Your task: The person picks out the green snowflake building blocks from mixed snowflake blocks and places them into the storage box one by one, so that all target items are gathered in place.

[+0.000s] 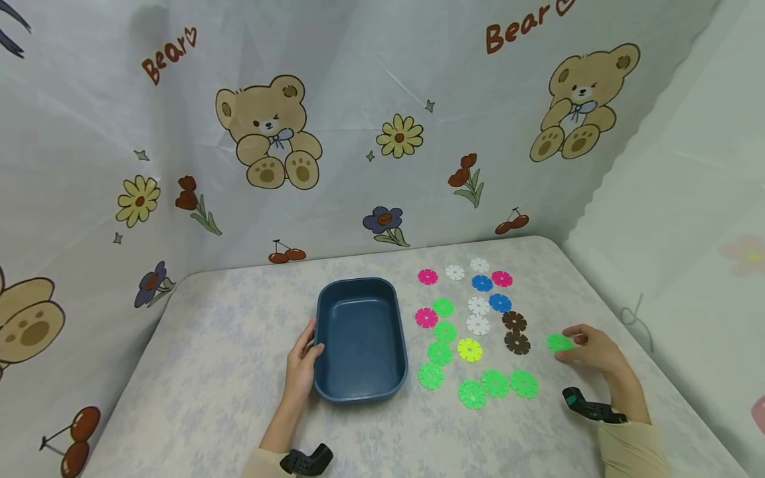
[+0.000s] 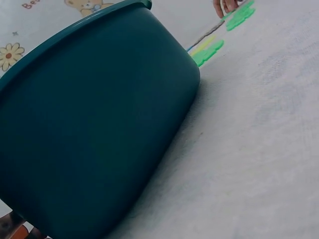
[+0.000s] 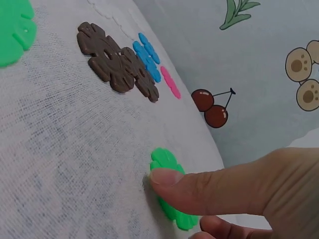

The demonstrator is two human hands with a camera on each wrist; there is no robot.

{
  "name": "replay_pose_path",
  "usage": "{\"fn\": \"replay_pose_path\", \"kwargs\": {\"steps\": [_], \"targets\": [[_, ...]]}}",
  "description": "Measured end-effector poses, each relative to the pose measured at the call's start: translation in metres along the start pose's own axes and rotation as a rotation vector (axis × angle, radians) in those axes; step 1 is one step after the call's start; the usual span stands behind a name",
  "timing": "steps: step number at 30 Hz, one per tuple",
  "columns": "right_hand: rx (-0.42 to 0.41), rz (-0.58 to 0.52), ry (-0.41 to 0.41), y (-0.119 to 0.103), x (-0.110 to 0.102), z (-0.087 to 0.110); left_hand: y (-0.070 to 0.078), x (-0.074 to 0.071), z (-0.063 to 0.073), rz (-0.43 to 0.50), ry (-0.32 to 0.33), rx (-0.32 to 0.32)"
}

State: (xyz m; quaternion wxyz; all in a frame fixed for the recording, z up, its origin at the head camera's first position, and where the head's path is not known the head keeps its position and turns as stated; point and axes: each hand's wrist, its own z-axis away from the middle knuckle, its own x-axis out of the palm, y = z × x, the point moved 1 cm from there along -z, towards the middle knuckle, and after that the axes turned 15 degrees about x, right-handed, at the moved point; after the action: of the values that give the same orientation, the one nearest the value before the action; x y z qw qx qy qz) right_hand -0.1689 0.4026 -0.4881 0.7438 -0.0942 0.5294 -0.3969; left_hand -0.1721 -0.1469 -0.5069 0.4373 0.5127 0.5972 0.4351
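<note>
A dark blue rectangular bin [image 1: 360, 345] stands on the table, its inside bare. My left hand [image 1: 301, 365] grips its left side, thumb over the rim and fingers along the outer wall. The left wrist view is mostly filled by the bin's outer wall [image 2: 94, 114]. At the right, my right hand [image 1: 597, 352] pinches a green notched plastic disc [image 1: 558, 342]. Seen from the right wrist, the thumb presses on that green disc [image 3: 163, 158], which is tilted close to the cloth; the other fingers are partly hidden behind it.
Between bin and right hand lie several green discs [image 1: 440, 353], a yellow one [image 1: 469, 350], two brown [image 1: 514, 321], two blue [image 1: 500, 303], pink [image 1: 427, 318] and white ones [image 1: 477, 324]. A bear-patterned cloth [image 1: 346, 199] rises behind the table. To the right hangs a pale curtain [image 1: 687, 219].
</note>
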Motion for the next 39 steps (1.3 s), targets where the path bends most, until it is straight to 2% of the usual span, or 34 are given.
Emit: {"fn": "replay_pose_path", "kwargs": {"steps": [8,13,19,23,30,35,39], "targets": [[-0.003,0.020,0.043,-0.002,0.003,-0.004,-0.001,0.002,0.003,0.003,0.027,0.000],[-0.035,0.007,0.050,-0.005,0.002,-0.005,-0.001,0.001,0.004,0.005,0.034,-0.016],[-0.047,-0.076,-0.016,-0.011,-0.001,0.000,-0.002,0.001,0.004,0.005,0.027,-0.009],[-0.098,-0.115,-0.080,-0.023,0.000,0.008,-0.002,0.002,0.003,0.011,0.028,0.000],[-0.190,-0.200,-0.134,-0.074,0.011,0.019,-0.003,0.001,0.004,0.008,0.031,0.007],[-0.245,-0.276,-0.137,-0.124,0.024,0.025,-0.004,0.002,0.002,0.017,0.032,0.008],[-0.317,-0.351,-0.181,-0.167,0.041,0.030,-0.004,0.003,0.001,0.027,0.041,0.002]]}}
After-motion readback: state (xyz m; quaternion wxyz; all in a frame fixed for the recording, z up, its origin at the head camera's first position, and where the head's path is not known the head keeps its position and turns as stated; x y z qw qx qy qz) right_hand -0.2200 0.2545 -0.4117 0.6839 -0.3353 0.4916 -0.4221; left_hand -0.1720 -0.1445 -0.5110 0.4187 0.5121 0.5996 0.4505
